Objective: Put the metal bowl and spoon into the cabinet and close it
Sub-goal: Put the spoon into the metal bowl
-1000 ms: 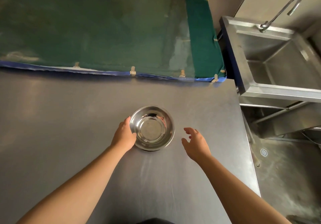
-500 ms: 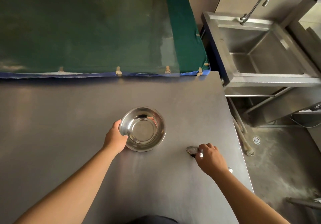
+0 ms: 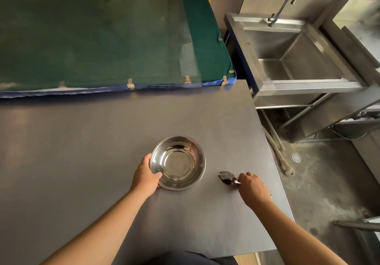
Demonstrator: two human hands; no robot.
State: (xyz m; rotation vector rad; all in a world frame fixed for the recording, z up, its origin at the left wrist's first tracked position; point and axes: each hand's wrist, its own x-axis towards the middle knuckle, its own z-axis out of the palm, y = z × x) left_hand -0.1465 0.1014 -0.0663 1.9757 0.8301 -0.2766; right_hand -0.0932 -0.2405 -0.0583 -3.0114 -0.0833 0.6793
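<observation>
Metal bowl (image 3: 178, 163) sits upright on the steel table (image 3: 82, 151), its near-left rim pinched by the left hand (image 3: 145, 177), thumb over the lip and fingers outside. Just right of it, the right hand (image 3: 254, 188) closes on the handle of the spoon (image 3: 227, 178), whose bowl end rests on the tabletop. Beyond the table's right edge stands a steel sink (image 3: 308, 87) with a curved tap (image 3: 284, 3)

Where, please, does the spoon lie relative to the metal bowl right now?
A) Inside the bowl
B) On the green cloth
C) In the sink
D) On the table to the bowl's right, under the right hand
D: the spoon lies on the table right of the empty metal bowl, its handle under the right hand.
</observation>
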